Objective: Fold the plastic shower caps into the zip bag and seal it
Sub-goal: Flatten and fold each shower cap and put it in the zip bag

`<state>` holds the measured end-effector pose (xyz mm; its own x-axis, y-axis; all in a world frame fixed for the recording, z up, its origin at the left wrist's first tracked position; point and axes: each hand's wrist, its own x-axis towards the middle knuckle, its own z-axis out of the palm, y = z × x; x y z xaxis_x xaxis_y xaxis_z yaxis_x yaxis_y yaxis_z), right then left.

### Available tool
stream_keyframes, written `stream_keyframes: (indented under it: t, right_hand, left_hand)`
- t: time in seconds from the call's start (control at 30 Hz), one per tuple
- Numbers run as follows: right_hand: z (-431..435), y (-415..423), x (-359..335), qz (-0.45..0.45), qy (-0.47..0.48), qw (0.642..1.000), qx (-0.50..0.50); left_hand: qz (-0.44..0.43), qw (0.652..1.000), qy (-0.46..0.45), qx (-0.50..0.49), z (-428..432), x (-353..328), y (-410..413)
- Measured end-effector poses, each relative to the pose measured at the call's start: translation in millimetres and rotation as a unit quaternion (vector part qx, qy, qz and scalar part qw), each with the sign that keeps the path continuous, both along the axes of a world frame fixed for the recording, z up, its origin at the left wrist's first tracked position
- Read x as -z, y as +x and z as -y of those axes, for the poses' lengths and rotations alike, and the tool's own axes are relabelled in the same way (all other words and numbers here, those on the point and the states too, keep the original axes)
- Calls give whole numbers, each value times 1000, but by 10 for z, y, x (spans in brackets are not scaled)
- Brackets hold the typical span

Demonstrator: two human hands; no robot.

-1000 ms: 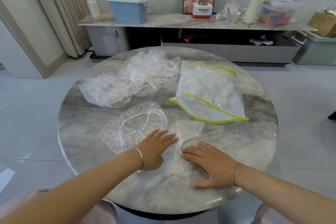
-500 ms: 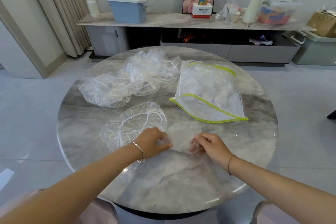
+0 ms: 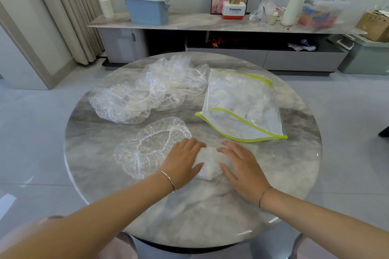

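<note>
Since half a second ago our fingers are uncurling from their pinch. Now our left hand (image 3: 183,160) and right hand (image 3: 242,166) are lying palm down, fingers straight, pressing on either side of the folded shower cap (image 3: 208,164) and gripping nothing. The cap is sitting as a small packet between them on the round table (image 3: 189,216). An unfolded cap (image 3: 147,147) is lying just left. The zip bag (image 3: 242,107) (mouth gaping, plastic inside) is lying beyond, beside a loose pile of caps (image 3: 151,90).
</note>
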<state>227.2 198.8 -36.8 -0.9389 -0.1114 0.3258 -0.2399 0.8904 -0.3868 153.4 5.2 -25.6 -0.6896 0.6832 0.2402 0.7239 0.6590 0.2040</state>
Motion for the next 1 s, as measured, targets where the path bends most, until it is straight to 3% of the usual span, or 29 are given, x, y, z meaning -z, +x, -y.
stream_keyframes:
  t: [0.1, 0.27, 0.4, 0.5, 0.7, 1.0]
  right_hand:
    - [25, 25, 117, 37, 113, 992, -43]
    - [-36, 23, 240, 164, 121, 977, -57]
    - [-85, 12, 248, 209, 146, 964, -71]
    - [-119, 7, 246, 203, 149, 965, -79]
    - [-114, 17, 124, 25, 155, 980, -121]
    - [-131, -25, 106, 114, 116, 982, -98]
  left_hand:
    - [-63, 992, -33, 99, -14, 97, 80]
    - [47, 981, -169, 76, 30, 181, 199]
    - [90, 979, -161, 82, 77, 386, 165]
    - [79, 981, -157, 84, 63, 414, 174]
    - [84, 979, -173, 69, 50, 378, 148]
    - [-42, 992, -82, 89, 4, 255, 18]
